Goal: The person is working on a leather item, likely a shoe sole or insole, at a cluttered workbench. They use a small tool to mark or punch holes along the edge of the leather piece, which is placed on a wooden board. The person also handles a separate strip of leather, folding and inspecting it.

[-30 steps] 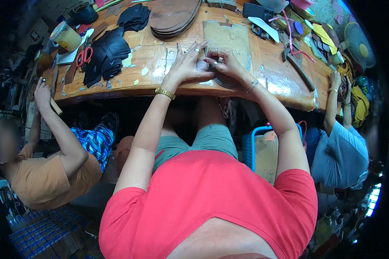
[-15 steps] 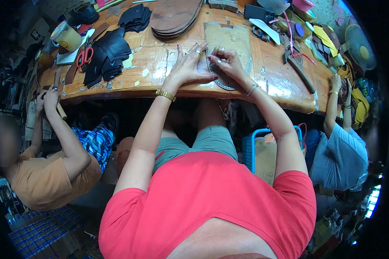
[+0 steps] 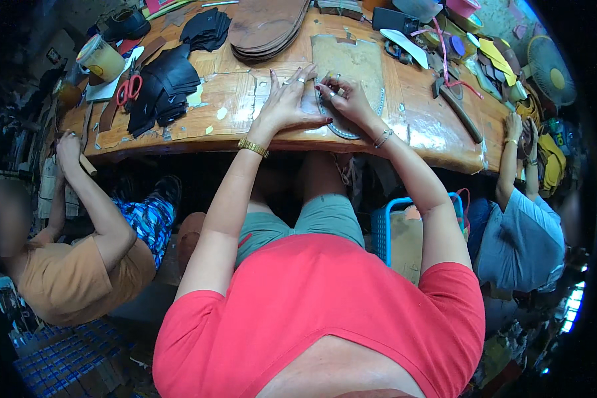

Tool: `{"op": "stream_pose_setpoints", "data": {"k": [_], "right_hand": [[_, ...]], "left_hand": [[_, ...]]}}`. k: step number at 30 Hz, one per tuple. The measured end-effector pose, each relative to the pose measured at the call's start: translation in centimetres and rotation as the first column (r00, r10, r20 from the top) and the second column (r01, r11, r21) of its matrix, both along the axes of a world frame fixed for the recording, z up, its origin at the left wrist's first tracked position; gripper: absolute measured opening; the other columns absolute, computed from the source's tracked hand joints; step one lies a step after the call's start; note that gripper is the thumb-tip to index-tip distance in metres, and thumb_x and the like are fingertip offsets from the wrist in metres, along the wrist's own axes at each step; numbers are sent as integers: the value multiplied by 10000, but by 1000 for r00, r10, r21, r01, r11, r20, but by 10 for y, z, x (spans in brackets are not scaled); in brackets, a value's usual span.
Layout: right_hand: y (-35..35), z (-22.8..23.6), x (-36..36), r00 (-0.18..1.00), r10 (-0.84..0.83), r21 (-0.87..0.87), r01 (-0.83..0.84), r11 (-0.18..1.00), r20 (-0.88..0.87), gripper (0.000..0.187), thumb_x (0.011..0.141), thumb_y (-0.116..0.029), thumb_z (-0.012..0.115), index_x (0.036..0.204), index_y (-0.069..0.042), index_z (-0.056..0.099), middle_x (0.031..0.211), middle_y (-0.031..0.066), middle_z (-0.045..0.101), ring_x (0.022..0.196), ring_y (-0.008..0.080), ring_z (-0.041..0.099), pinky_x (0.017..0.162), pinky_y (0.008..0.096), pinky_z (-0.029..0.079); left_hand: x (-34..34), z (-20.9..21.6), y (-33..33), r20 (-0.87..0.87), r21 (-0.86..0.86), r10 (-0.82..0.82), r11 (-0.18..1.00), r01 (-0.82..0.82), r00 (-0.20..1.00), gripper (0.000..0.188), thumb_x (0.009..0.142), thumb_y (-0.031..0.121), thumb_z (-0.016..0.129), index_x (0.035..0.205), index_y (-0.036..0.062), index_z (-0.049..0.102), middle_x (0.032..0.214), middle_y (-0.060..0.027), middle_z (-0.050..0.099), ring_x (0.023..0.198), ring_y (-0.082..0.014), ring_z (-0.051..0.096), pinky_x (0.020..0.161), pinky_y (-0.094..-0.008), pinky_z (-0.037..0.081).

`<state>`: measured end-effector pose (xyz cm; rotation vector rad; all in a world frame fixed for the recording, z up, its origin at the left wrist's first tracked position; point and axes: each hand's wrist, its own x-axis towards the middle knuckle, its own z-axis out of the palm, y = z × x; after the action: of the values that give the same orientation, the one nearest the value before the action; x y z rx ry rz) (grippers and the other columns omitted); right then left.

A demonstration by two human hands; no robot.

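On the wooden table in front of me lies a tan, flat pattern sheet (image 3: 348,56) with a rounded near end and a row of small marks along its curved edge. My left hand (image 3: 286,105) rests at its left edge, fingers stretched out and thumb pointing toward the sheet. Over the sheet's left part, my right hand (image 3: 346,101) is closed in a pinch. Whatever sits between those fingertips is too small or hidden to make out. A stack of brown leather pieces (image 3: 268,30) with rounded ends lies just beyond my left hand.
Black leather pieces (image 3: 162,93) and red-handled scissors (image 3: 129,89) lie to the left, near a glue tub (image 3: 101,58). A hammer (image 3: 459,109) rests on the right. Two co-workers sit at either side. A blue basket (image 3: 382,232) stands by my right leg.
My right hand has shifted slightly on the sheet, its wrist turning a little. My left hand stays in place. The left co-worker's hands have moved up a bit.
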<state>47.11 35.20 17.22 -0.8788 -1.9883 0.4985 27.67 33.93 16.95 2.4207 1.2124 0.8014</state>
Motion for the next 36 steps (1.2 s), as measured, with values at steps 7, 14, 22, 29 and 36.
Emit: {"op": "stream_pose_setpoints", "data": {"k": [7,14,22,29,36], "right_hand": [[-5,5,0,948,-43,-329,-67,942,-316,189,888,-159,652,846,25,665,720,20,648,628,63,544,535,259,438],[-1,-2,7,957,-14,-402,-108,909,-288,196,894,-161,645,840,26,666,734,6,649,627,52,537,545,222,450],[0,-1,0,998,43,-56,-45,997,-36,170,880,-139,646,855,29,650,700,41,634,588,85,505,541,270,413],[13,-6,12,895,-45,-426,-167,889,-445,197,906,-182,634,884,12,661,771,51,660,556,59,556,493,193,441],[29,3,8,928,-7,-471,-183,863,-372,219,903,-213,642,881,4,665,771,44,658,578,59,576,490,190,451]], "left_hand": [[2,0,-1,2,21,2,1000,-2,1000,1192,561,652,738,1460,55,232,1418,-125,440,1367,-288,332,1094,-662,-15],[2,0,-1,7,10,-1,1000,1,1000,1195,561,649,738,1463,57,222,1413,-120,447,1361,-291,343,1093,-663,-15],[0,-4,1,2,10,-4,1000,4,1000,1203,565,658,734,1470,70,202,1404,-117,460,1367,-288,333,1093,-660,-29],[1,-2,0,0,16,-5,1000,5,1000,1203,568,669,728,1471,72,204,1416,-118,446,1385,-296,299,1097,-652,-30],[1,3,-1,-25,-18,8,1000,-9,1000,1174,561,666,732,1452,62,264,1464,-128,374,1396,-299,271,1105,-644,-17]]}}
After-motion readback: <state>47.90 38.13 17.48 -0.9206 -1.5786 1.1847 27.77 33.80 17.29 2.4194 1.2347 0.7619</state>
